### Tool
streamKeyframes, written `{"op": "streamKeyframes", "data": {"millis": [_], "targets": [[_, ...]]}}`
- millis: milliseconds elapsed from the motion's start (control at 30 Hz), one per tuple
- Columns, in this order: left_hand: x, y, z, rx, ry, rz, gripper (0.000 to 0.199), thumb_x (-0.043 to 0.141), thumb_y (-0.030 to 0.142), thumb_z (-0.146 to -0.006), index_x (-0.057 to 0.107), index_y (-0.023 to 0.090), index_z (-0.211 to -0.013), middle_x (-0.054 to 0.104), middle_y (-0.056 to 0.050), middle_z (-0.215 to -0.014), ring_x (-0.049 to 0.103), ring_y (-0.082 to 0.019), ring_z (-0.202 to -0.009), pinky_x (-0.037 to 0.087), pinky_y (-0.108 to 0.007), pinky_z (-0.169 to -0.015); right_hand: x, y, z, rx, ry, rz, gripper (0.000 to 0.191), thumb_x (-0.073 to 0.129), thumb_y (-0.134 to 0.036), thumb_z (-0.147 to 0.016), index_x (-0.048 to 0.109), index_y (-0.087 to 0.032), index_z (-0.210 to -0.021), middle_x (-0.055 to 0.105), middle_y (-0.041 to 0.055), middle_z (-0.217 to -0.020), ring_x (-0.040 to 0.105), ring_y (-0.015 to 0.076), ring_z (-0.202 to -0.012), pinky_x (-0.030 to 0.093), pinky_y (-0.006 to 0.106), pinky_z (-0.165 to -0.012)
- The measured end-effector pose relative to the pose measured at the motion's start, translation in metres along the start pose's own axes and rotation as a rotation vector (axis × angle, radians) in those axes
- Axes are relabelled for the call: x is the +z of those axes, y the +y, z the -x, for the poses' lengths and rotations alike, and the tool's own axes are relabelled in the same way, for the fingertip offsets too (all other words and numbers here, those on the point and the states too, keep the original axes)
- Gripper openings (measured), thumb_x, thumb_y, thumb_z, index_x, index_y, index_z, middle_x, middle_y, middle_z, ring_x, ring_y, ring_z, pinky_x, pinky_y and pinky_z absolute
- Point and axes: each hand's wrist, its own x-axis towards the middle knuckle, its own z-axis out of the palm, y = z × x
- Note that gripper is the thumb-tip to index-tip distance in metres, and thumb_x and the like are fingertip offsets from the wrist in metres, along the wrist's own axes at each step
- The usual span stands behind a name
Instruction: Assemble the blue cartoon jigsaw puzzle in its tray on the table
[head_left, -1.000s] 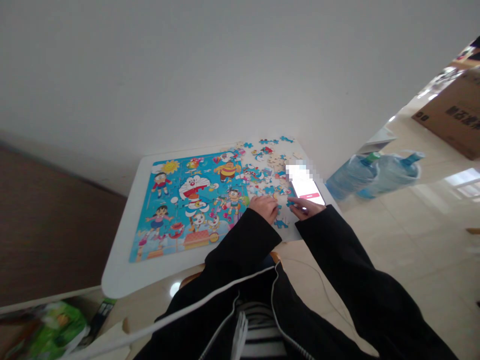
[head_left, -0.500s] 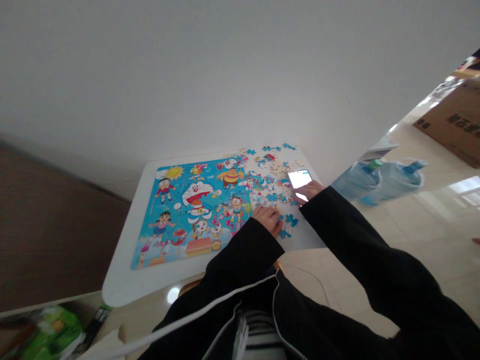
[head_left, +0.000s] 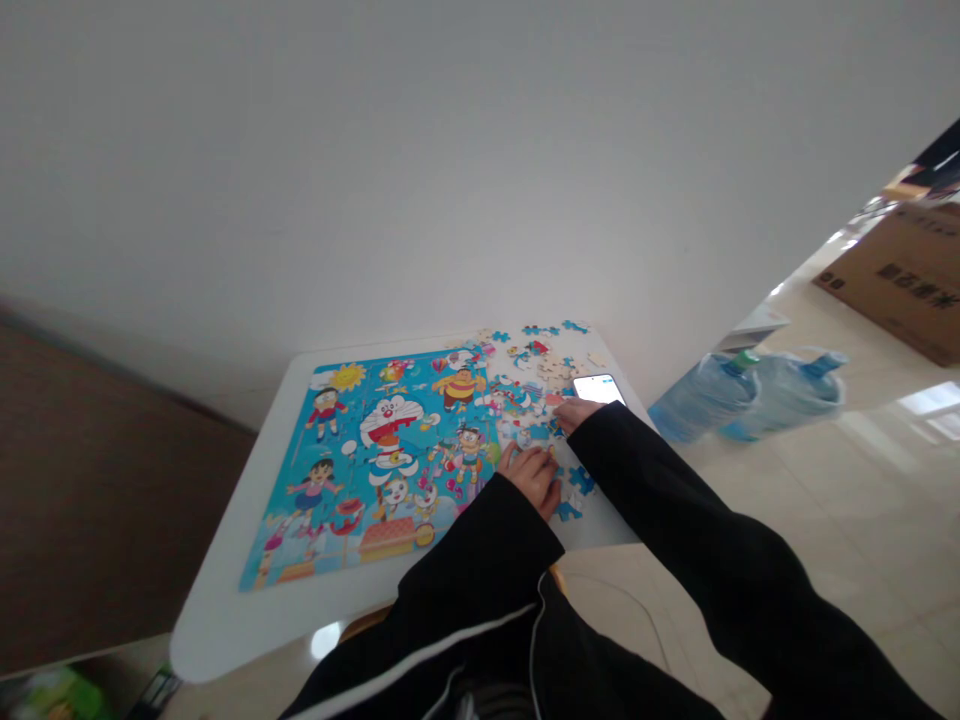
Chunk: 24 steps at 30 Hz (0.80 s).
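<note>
On the tabletop (head_left: 214, 625) at lower centre, the jigsaw (head_left: 375, 465) could shift if the left sleeve (head_left: 480, 550) drags it. To its right, the left hand (head_left: 531, 476) curls loosely; the right hand (head_left: 579, 413) sits beside the phone (head_left: 596, 388). Either's grip: cannot tell. Sweeping could scatter loose pieces (head_left: 581, 480).

So the right hand (head_left: 577, 413) was on the phone (head_left: 598, 389) half a second ago, and now it's off to the left, down among the loose puzzle pieces (head_left: 534, 390). Camera's tipped up too, so the table (head_left: 217, 600) sits lower in view.
</note>
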Motion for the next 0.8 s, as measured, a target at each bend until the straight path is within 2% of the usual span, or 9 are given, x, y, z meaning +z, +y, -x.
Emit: {"op": "streamKeyframes", "data": {"millis": [133, 233, 467, 600, 700, 800], "targets": [[0.013, -0.002, 0.006, -0.063, -0.018, -0.018, 0.023, 0.050, 0.028, -0.077, 0.065, 0.021, -0.093, 0.068, -0.006, -0.098, 0.060, -0.024, -0.095, 0.034, -0.051, -0.097, -0.008, -0.002, -0.005, -0.003, -0.095, -0.020, 0.031, 0.049, -0.019, -0.083, 0.062, -0.018, -0.111, 0.063, 0.0086, -0.109, 0.061, 0.0165, -0.095, 0.045, 0.021, -0.081], [0.018, -0.004, 0.008, -0.058, -0.071, -0.040, 0.028, 0.050, 0.033, -0.078, 0.065, 0.022, -0.100, 0.067, -0.008, -0.103, 0.058, -0.026, -0.100, 0.032, -0.053, -0.098, -0.013, -0.005, -0.008, 0.047, -0.150, -0.026, 0.034, 0.052, -0.022, -0.082, 0.061, -0.017, -0.114, 0.061, 0.0101, -0.115, 0.058, 0.0200, -0.104, 0.044, 0.024, -0.089], [0.008, 0.000, 0.003, 0.024, -0.249, -0.034, 0.052, 0.045, 0.055, -0.081, 0.050, 0.026, -0.124, 0.051, -0.011, -0.129, 0.045, -0.034, -0.119, 0.025, -0.064, -0.097, -0.026, -0.017, -0.005, 0.168, -0.255, -0.020, 0.040, 0.051, -0.025, -0.081, 0.057, -0.018, -0.120, 0.060, 0.0120, -0.117, 0.060, 0.0248, -0.102, 0.048, 0.028, -0.082], [0.006, 0.001, 0.003, 0.025, -0.326, -0.041, 0.055, 0.045, 0.056, -0.081, 0.045, 0.027, -0.128, 0.046, -0.011, -0.134, 0.041, -0.034, -0.122, 0.021, -0.064, -0.099, -0.029, -0.019, -0.001, 0.200, -0.231, -0.025, 0.044, 0.051, -0.027, -0.079, 0.054, -0.021, -0.122, 0.066, 0.0100, -0.105, 0.063, 0.0243, -0.093, 0.049, 0.029, -0.074], [0.004, 0.001, 0.002, 0.035, -0.319, -0.041, 0.053, 0.046, 0.055, -0.082, 0.047, 0.026, -0.126, 0.047, -0.012, -0.133, 0.041, -0.033, -0.122, 0.022, -0.065, -0.098, -0.027, -0.012, 0.002, 0.228, -0.158, -0.073, 0.043, 0.048, -0.028, -0.081, 0.053, -0.024, -0.123, 0.069, 0.0045, -0.094, 0.065, 0.0186, -0.083, 0.049, 0.025, -0.071], [-0.003, 0.004, 0.000, 0.042, -0.319, -0.041, 0.052, 0.047, 0.053, -0.082, 0.047, 0.025, -0.126, 0.047, -0.012, -0.133, 0.041, -0.033, -0.122, 0.023, -0.066, -0.096, -0.024, -0.001, 0.003, 0.242, -0.050, -0.204, 0.036, 0.051, -0.021, -0.079, 0.060, -0.022, -0.113, 0.070, 0.0001, -0.084, 0.066, 0.0117, -0.075, 0.049, 0.017, -0.070]]}}
